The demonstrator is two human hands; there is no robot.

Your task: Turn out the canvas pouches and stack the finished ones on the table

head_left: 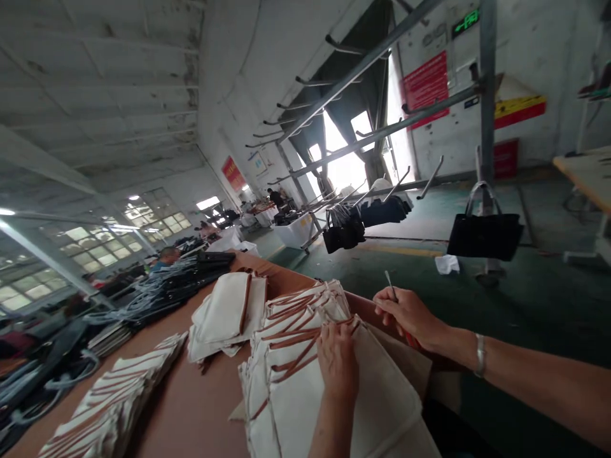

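My left hand [338,359] lies flat on the top piece of a stack of cream canvas bag panels with brown trim [305,356], fingertips at the brown strap. My right hand [405,315] is closed on a thin metal tool with a red grip [390,284], its tip pointing up just beyond the stack's far edge. A silver bracelet [480,354] circles my right wrist. The stack rests on a brown worktable [200,401].
More cream stacks lie at the centre [226,315] and lower left [114,401]. Dark bags and grey straps [157,296] pile along the table's left. A steel rack [382,130] carries hanging black bags [484,234]. Green floor on the right; people work far back.
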